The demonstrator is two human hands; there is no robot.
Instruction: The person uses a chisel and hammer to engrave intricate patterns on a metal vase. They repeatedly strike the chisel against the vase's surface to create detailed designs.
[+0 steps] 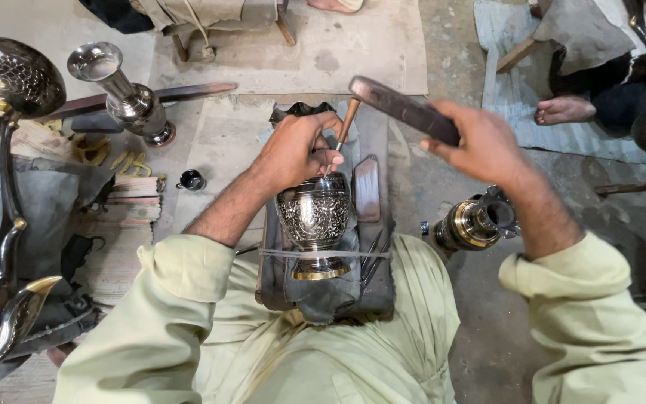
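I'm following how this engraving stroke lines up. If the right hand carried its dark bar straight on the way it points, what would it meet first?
Most likely the top of the wooden-handled chisel, which the left hand holds over the engraved metal vase. The dark bar in the right hand ends just above it, though depth is unclear.

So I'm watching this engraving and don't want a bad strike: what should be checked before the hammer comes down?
1. Chisel gripped by the left hand: ok, its fingers pinch it near the cup's rim.
2. Chisel tip on the cup: cannot tell, the fingers hide it.
3. Cup held down: ok, a cord runs across its stem and it lies on the dark pad.
4. Hammer gripped by the right hand: ok, raised above and to the right of the chisel.
5. Hammer head lined up over the chisel top: cannot tell from this angle.
6. Brass piece apart from the cup: ok, it lies off to the right.
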